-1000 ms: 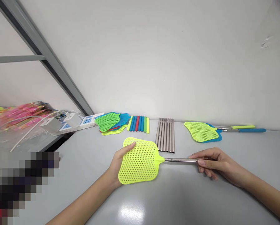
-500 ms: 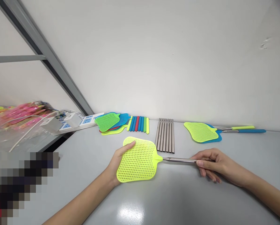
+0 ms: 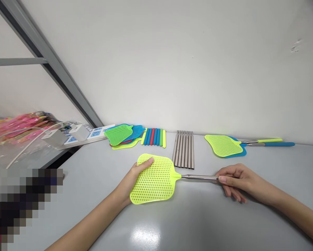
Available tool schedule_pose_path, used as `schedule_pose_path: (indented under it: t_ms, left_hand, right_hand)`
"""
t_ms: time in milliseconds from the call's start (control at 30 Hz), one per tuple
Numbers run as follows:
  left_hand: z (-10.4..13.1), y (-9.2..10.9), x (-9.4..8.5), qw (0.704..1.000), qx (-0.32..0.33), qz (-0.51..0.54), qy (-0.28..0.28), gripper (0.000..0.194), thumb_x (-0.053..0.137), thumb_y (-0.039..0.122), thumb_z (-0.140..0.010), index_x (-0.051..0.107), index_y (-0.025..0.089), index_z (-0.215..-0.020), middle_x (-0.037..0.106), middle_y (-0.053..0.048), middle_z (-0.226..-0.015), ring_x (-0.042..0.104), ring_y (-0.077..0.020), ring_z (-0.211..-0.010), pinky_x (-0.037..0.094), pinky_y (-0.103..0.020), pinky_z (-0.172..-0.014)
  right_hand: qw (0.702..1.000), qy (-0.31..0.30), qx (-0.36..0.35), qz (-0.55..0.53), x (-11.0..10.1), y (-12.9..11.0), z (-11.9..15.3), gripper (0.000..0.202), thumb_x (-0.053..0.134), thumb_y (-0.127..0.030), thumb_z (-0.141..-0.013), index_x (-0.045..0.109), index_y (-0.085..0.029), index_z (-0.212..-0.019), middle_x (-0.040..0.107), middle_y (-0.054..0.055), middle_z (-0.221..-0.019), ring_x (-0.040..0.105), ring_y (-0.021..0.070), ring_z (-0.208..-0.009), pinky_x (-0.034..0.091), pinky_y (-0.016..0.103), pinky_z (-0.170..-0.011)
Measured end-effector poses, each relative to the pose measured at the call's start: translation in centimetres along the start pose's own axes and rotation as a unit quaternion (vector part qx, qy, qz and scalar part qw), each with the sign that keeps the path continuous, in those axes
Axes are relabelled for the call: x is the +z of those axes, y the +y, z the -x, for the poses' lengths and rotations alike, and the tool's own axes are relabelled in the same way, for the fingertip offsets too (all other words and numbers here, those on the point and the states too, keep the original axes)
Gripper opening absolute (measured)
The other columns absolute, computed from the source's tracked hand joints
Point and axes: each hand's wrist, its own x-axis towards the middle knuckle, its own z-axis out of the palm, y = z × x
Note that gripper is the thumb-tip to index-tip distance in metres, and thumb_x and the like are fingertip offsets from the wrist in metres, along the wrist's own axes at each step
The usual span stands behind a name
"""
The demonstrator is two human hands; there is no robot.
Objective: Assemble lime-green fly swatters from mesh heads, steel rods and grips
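So the yellow swatter [image 3: 169,179] is in both hands over the near part of the surface [image 3: 198,223], in front of the row of loose metal rods [image 3: 184,150]. Can't tell if any of it touches down.

My guess is it's pretty light, with most of the weight in the metal rod [image 3: 200,177]. The mesh head [image 3: 153,179] looks like thin plastic — probably a bit bendy, nothing that'd shatter, though I'd go easy on the narrow neck [image 3: 176,175]. The rod should be stiff, and being smooth and shiny it could slip or roll in the fingers. Best holds, I'd say: flat across the mesh, plus a pinch on the rod.

That's about how it's held. The left hand [image 3: 129,181] has its grip closed on the head's outer edge, thumb on top and fingers behind. The right hand [image 3: 236,179] pinches the rod's far end between thumb and fingers.

Long axis runs left to right, roughly along the wall [image 3: 172,69] — head to the left, rod pointing right, mesh face toward the camera.
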Motion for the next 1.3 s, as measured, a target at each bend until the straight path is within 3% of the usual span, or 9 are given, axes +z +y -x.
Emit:
schedule_pose_path:
  t_ms: [200,533,967,1300]
  left_hand:
    - [-0.15,-0.42,0.10,0.996,0.033,-0.070,0.035,0.029,0.058,0.035,-0.072,0.062,0.011,-0.088,0.067,-0.011,-0.075,0.063,-0.0226,-0.062,0.048,-0.029,-0.055]
    - [0.00,-0.75,0.14,0.988,0.080,-0.127,0.047,0.030,0.055,0.039,-0.073,0.063,0.012,-0.084,0.067,-0.011,-0.078,0.063,-0.0208,-0.067,0.047,-0.026,-0.056]
    - [-0.22,-0.90,0.09,0.988,0.090,-0.099,0.079,0.033,0.053,0.044,-0.073,0.063,0.015,-0.083,0.067,-0.007,-0.072,0.062,-0.0187,-0.056,0.045,-0.025,-0.047]
    - [-0.57,-0.81,0.18,0.989,0.101,-0.035,0.106,0.037,0.054,0.047,-0.071,0.062,0.014,-0.083,0.066,-0.008,-0.072,0.062,-0.0171,-0.056,0.044,-0.022,-0.047]
  right_hand:
    - [1.000,-0.020,-0.003,0.000,-0.27,0.23,-0.18,0.030,0.051,-0.037,-0.079,0.058,-0.011,-0.068,0.057,0.001,-0.048,0.046,0.0044,-0.033,0.035,0.011,-0.030]
    - [0.999,-0.046,0.023,0.001,-0.55,0.27,-0.14,0.033,0.047,-0.039,-0.081,0.062,-0.011,-0.073,0.057,0.001,-0.043,0.043,0.0031,-0.028,0.031,0.009,-0.027]
    - [0.999,-0.031,0.030,-0.021,-0.74,0.78,-0.22,0.031,0.050,-0.040,-0.080,0.061,-0.012,-0.076,0.056,-0.001,-0.042,0.043,0.0038,-0.027,0.030,0.009,-0.026]
    - [0.998,-0.019,0.022,-0.055,-0.52,0.69,-0.32,0.030,0.051,-0.037,-0.080,0.056,-0.012,-0.063,0.055,-0.001,-0.042,0.044,0.0033,-0.028,0.030,0.008,-0.025]
